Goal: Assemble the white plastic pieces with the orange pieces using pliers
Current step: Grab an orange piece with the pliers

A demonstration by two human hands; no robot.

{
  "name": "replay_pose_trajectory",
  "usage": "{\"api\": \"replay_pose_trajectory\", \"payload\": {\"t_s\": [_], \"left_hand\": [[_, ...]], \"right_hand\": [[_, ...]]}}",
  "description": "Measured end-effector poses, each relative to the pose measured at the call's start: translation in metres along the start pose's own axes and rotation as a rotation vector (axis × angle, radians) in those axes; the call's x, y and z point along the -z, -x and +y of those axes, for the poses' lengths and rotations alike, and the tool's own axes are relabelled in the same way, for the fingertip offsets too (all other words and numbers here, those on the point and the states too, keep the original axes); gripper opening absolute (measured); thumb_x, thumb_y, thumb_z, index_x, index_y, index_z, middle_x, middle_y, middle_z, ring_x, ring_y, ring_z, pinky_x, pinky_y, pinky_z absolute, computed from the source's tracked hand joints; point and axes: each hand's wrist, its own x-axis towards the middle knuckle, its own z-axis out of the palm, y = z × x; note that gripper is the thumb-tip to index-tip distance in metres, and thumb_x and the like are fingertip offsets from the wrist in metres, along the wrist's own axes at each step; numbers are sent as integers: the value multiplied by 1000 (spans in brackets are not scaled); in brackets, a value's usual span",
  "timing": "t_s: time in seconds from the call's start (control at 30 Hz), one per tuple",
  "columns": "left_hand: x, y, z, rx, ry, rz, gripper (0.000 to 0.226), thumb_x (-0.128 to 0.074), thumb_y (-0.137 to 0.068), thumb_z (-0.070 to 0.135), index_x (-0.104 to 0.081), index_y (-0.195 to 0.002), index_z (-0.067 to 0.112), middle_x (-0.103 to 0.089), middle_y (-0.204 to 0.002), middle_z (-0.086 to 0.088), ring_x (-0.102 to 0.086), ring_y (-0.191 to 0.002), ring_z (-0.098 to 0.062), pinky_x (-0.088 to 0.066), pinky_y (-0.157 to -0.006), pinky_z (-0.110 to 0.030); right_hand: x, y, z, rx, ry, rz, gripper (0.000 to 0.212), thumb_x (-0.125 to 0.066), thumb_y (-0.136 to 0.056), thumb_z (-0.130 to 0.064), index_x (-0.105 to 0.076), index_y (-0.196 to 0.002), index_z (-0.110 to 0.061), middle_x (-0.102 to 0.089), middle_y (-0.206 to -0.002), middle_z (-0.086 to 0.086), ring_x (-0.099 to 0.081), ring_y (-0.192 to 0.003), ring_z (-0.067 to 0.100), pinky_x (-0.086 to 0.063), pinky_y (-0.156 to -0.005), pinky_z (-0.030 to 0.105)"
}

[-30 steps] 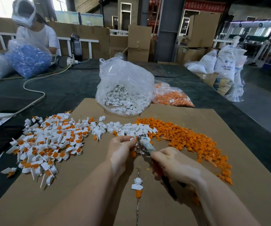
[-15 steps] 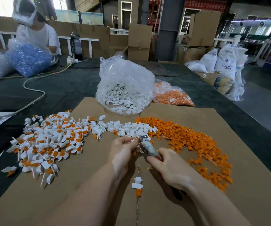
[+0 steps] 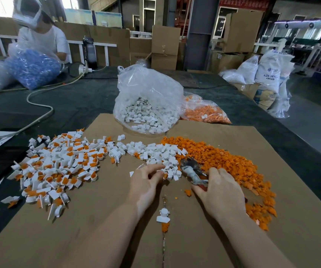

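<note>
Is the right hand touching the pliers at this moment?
Touching. The head view shows the right hand laid over the pliers, whose handle end disappears under its thumb and fingers with no gap between them.

You have two hands (image 3: 146,182) at work, one pair of pliers (image 3: 192,172), two plastic bags (image 3: 148,97) of parts, three loose heaps (image 3: 57,163) on one cardboard sheet (image 3: 271,190).

Brown cardboard sheet (image 3: 233,219); loose white pieces (image 3: 161,151) mid-sheet, orange pieces (image 3: 223,161) toward right edge, white-and-orange assembled pile (image 3: 59,167) at left edge; grey-taped pliers (image 3: 191,172), red handles.
</note>
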Motion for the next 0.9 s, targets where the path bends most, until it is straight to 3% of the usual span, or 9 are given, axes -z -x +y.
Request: {"api": "replay_pose_trajectory", "payload": {"t_s": [0.13,0.17,0.23,0.3,0.37,0.57,0.7,0.9], "left_hand": [[1,-1,-3,-60,-78,-34,24,-51,-95,16,-67,-112,19,-59,-110,10,-47,-104,1,-25,-72,11],[1,-1,-4,-65,-93,-44,24,-50,-95,16,-66,-113,20,-58,-108,12,-46,-103,2,-25,-71,12],[0,-2,-5,-73,-108,-67,25,-49,-95,16,-66,-112,21,-56,-106,15,-46,-102,3,-25,-71,11],[-1,-3,-5,-71,-102,-78,24,-50,-95,15,-67,-110,21,-58,-103,16,-49,-99,3,-28,-72,9],[0,-2,-4,-75,-100,-94,23,-51,-94,14,-69,-108,21,-61,-101,14,-52,-97,1,-32,-74,7],[5,6,-6,-23,41,-164,29,-63,-84,6,-68,-103,27,-62,-95,18,-58,-95,-1,-41,-80,-4],[3,8,-9,-101,-122,-191,36,-73,-77,9,-66,-106,28,-64,-90,16,-61,-89,-5,-47,-84,-17],[2,8,-11,-115,-116,-145,34,-74,-76,8,-63,-97,32,-64,-89,14,-59,-83,-1,-41,-71,-2]], "right_hand": [[-5,-1,2,-14,181,-2,63,-42,-82,-71,-50,-119,-21,-49,-125,0,-43,-118,20,-28,-104,37],[-4,0,-1,0,178,42,62,-49,-81,-68,-54,-120,-20,-52,-125,3,-45,-118,24,-25,-106,43],[-6,1,-8,111,-3,216,50,-74,-75,-44,-65,-111,-12,-63,-109,9,-58,-103,29,-39,-95,50],[-11,6,-20,252,-278,330,35,-81,-71,-15,-70,-104,-9,-68,-94,8,-64,-88,28,-52,-78,44],[-14,10,-33,367,-439,343,29,-78,-72,-3,-72,-99,-9,-69,-87,5,-65,-81,25,-54,-71,40],[-21,16,-43,317,-627,325,10,-76,-73,-2,-70,-75,-10,-65,-72,-1,-61,-71,17,-50,-62,27],[-23,17,-43,296,-645,300,8,-72,-77,-2,-69,-78,-9,-65,-74,0,-60,-73,16,-48,-63,26],[-23,20,-41,266,-654,299,11,-70,-79,1,-71,-86,-7,-67,-81,2,-63,-79,18,-49,-69,25]]}}
